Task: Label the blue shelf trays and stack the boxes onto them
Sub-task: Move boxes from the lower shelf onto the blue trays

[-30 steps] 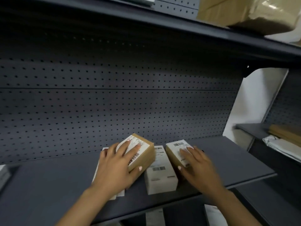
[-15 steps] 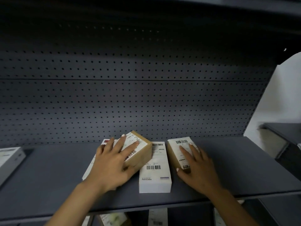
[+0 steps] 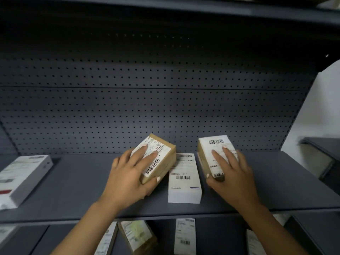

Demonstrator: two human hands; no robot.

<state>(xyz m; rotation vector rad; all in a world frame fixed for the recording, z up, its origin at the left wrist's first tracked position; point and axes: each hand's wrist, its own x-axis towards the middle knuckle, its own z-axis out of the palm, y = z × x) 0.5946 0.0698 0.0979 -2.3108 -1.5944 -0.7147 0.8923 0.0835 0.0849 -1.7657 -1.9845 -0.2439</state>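
Head view: left hand (image 3: 127, 178) clamped around brown box (image 3: 159, 157), right hand (image 3: 232, 173) gripping second box (image 3: 214, 155), either side of white box (image 3: 184, 178) on shelf (image 3: 73, 183); probably lifted for stacking.

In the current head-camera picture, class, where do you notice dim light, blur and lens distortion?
Head view: light is dim, darkest under the upper shelf; the shelf edge bows from the wide-angle lens; the right hand and its box look motion-smeared; the white box label stays sharper.
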